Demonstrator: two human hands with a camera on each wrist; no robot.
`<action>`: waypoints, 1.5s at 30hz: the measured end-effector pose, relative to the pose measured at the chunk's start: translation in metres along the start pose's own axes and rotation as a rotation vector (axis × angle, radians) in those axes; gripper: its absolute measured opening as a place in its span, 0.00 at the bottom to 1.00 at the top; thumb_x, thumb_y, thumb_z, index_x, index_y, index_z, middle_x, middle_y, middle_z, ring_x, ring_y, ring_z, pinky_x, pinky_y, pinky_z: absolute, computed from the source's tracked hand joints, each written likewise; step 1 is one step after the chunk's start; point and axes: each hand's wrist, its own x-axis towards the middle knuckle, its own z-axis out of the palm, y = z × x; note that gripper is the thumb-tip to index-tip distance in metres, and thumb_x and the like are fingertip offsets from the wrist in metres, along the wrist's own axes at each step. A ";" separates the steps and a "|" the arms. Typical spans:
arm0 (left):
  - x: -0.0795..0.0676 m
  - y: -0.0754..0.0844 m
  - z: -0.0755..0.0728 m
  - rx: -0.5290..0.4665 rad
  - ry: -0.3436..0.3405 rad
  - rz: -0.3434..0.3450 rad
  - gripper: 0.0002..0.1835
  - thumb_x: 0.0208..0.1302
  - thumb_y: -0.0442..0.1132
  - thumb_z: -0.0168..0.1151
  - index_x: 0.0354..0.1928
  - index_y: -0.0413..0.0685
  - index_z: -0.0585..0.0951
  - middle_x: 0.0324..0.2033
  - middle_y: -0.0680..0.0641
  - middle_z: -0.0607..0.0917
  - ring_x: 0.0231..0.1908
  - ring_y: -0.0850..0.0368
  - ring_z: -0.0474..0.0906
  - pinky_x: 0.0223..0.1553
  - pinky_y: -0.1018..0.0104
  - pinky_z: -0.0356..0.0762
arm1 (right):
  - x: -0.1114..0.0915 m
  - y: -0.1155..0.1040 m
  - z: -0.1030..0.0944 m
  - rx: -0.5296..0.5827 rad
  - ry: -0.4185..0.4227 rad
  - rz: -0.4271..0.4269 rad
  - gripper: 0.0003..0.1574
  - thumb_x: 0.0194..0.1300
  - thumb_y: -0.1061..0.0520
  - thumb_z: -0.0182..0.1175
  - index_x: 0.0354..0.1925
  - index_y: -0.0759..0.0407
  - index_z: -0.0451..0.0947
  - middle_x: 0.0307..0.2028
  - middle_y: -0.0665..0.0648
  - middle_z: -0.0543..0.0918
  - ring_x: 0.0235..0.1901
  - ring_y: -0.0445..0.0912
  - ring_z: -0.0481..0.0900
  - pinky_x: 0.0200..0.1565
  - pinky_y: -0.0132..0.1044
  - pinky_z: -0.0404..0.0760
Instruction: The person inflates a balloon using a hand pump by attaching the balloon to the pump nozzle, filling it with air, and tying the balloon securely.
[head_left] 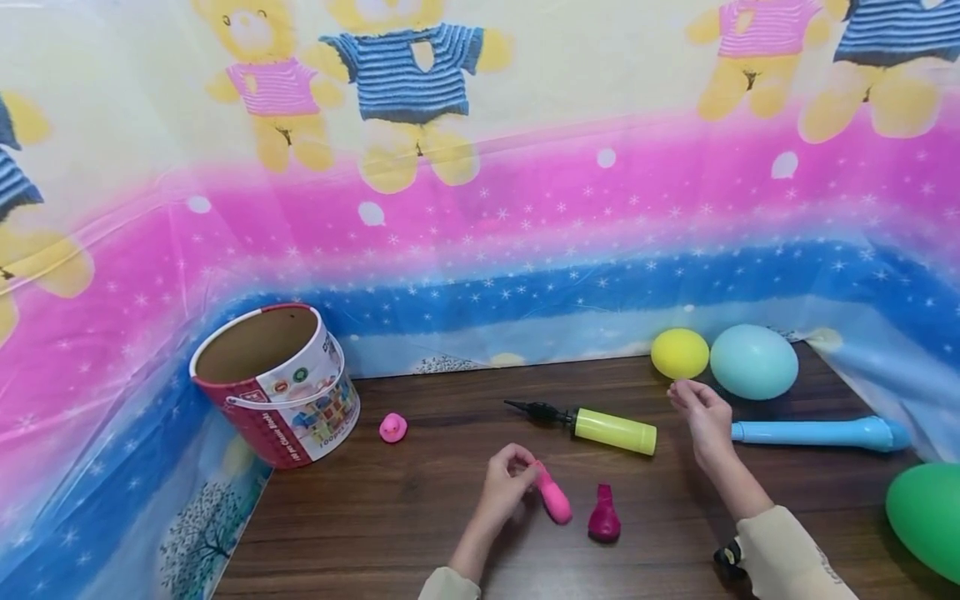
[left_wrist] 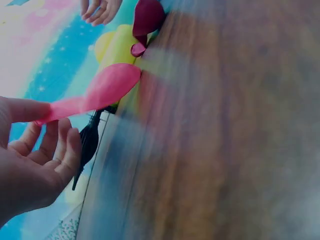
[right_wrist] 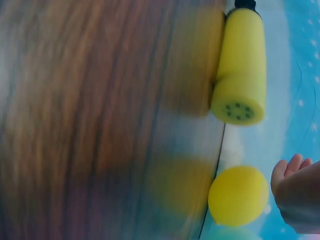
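Observation:
Between thumb and fingertips my left hand [head_left: 504, 487] pinches the neck of an uninflated pink balloon [head_left: 555, 500]. Its round end hangs over the table in the left wrist view. Just right of it lies an uninflated dark magenta balloon [head_left: 603, 517]. My right hand [head_left: 707, 425] hovers with loosely bent fingers and nothing visible in them. It is nearest to a yellow-green hand pump [head_left: 615, 431] with a black nozzle, the inflated yellow balloon [head_left: 679, 353] and a light blue pump-like tube [head_left: 810, 433]. In the right wrist view, part of the right hand [right_wrist: 297, 192] shows at the edge.
A cardboard bucket [head_left: 307, 392] with a white handle stands at the left, a small pink rubber duck [head_left: 393, 427] beside it. An inflated pale blue balloon [head_left: 753, 362] sits at the back, a green one [head_left: 926, 517] at the right edge. A printed cloth [head_left: 487, 275] hangs behind the table.

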 end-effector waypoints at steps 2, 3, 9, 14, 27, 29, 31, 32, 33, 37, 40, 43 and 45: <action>0.001 0.002 -0.003 -0.023 0.030 0.002 0.08 0.59 0.28 0.62 0.37 0.29 0.76 0.29 0.49 0.80 0.29 0.64 0.74 0.32 0.73 0.74 | -0.002 0.005 0.006 -0.063 -0.059 -0.012 0.22 0.69 0.45 0.58 0.51 0.60 0.75 0.33 0.36 0.83 0.38 0.29 0.82 0.48 0.23 0.81; 0.001 0.004 -0.005 -0.036 0.044 0.006 0.08 0.59 0.28 0.62 0.38 0.29 0.76 0.30 0.49 0.80 0.31 0.64 0.74 0.34 0.73 0.73 | -0.002 0.008 0.008 -0.123 -0.097 -0.018 0.25 0.69 0.44 0.58 0.53 0.62 0.74 0.36 0.38 0.84 0.39 0.29 0.82 0.50 0.25 0.81; 0.005 0.012 -0.014 -0.202 0.071 0.044 0.04 0.61 0.23 0.57 0.36 0.29 0.74 0.31 0.46 0.84 0.33 0.65 0.79 0.38 0.75 0.77 | -0.006 0.024 0.014 -0.587 -0.336 -0.052 0.35 0.69 0.38 0.56 0.60 0.65 0.71 0.58 0.64 0.77 0.58 0.53 0.76 0.61 0.49 0.75; 0.006 0.014 -0.021 -0.274 0.049 0.077 0.02 0.67 0.25 0.53 0.36 0.35 0.71 0.29 0.44 0.88 0.34 0.58 0.86 0.42 0.71 0.82 | -0.009 0.033 0.012 -0.733 -0.480 -0.040 0.42 0.64 0.40 0.63 0.64 0.66 0.66 0.64 0.71 0.69 0.61 0.62 0.69 0.59 0.55 0.73; 0.009 0.023 -0.037 -0.129 0.054 0.107 0.13 0.73 0.32 0.51 0.51 0.27 0.68 0.31 0.33 0.85 0.20 0.66 0.73 0.24 0.77 0.73 | -0.002 0.037 0.009 -0.870 -0.520 -0.126 0.41 0.60 0.47 0.68 0.61 0.71 0.69 0.48 0.68 0.78 0.40 0.50 0.73 0.38 0.36 0.72; 0.010 0.024 -0.039 -0.126 0.065 0.108 0.11 0.72 0.32 0.52 0.47 0.26 0.69 0.31 0.31 0.85 0.19 0.66 0.73 0.22 0.77 0.71 | -0.002 0.036 0.007 -0.800 -0.508 -0.094 0.41 0.61 0.46 0.67 0.62 0.70 0.68 0.51 0.69 0.77 0.42 0.50 0.75 0.39 0.36 0.77; 0.011 0.026 -0.042 -0.128 0.081 0.104 0.11 0.72 0.32 0.52 0.44 0.25 0.71 0.32 0.28 0.85 0.19 0.66 0.72 0.20 0.77 0.69 | -0.001 0.034 0.005 -0.704 -0.494 -0.039 0.43 0.62 0.45 0.66 0.65 0.69 0.66 0.55 0.70 0.74 0.45 0.49 0.77 0.43 0.38 0.83; 0.011 0.026 -0.044 -0.123 0.087 0.104 0.11 0.72 0.31 0.53 0.44 0.24 0.72 0.32 0.27 0.85 0.18 0.66 0.72 0.20 0.77 0.69 | -0.001 0.033 0.002 -0.654 -0.492 -0.011 0.43 0.63 0.44 0.65 0.66 0.68 0.64 0.57 0.70 0.72 0.46 0.48 0.78 0.45 0.39 0.84; 0.012 0.027 -0.045 -0.122 0.095 0.103 0.11 0.71 0.31 0.53 0.44 0.24 0.73 0.33 0.27 0.85 0.18 0.66 0.73 0.20 0.77 0.69 | 0.000 0.032 0.000 -0.601 -0.495 0.016 0.44 0.64 0.44 0.64 0.67 0.68 0.62 0.58 0.71 0.70 0.47 0.48 0.79 0.47 0.40 0.85; 0.013 0.031 -0.052 -0.108 0.134 0.078 0.12 0.70 0.31 0.55 0.47 0.25 0.78 0.29 0.36 0.85 0.18 0.67 0.74 0.22 0.77 0.73 | 0.000 0.022 -0.009 -0.446 -0.521 0.071 0.44 0.67 0.45 0.62 0.69 0.68 0.59 0.58 0.67 0.68 0.47 0.43 0.79 0.51 0.42 0.84; 0.013 0.034 -0.056 -0.113 0.160 0.080 0.12 0.69 0.30 0.56 0.48 0.26 0.79 0.27 0.44 0.84 0.19 0.67 0.74 0.24 0.77 0.75 | -0.002 0.011 -0.015 -0.397 -0.575 0.072 0.41 0.67 0.47 0.61 0.68 0.66 0.60 0.54 0.61 0.70 0.46 0.41 0.78 0.54 0.46 0.83; 0.013 0.036 -0.059 -0.114 0.172 0.093 0.12 0.68 0.28 0.56 0.49 0.25 0.79 0.27 0.47 0.83 0.19 0.68 0.74 0.25 0.78 0.75 | -0.007 0.001 -0.018 -0.418 -0.650 0.030 0.38 0.68 0.49 0.61 0.67 0.66 0.62 0.50 0.57 0.73 0.45 0.43 0.79 0.55 0.50 0.82; 0.013 0.038 -0.060 -0.110 0.170 0.093 0.12 0.68 0.27 0.56 0.49 0.26 0.79 0.28 0.47 0.83 0.19 0.68 0.74 0.25 0.78 0.75 | -0.011 -0.004 -0.019 -0.457 -0.691 -0.007 0.35 0.68 0.50 0.60 0.66 0.65 0.64 0.47 0.56 0.74 0.44 0.44 0.79 0.53 0.51 0.83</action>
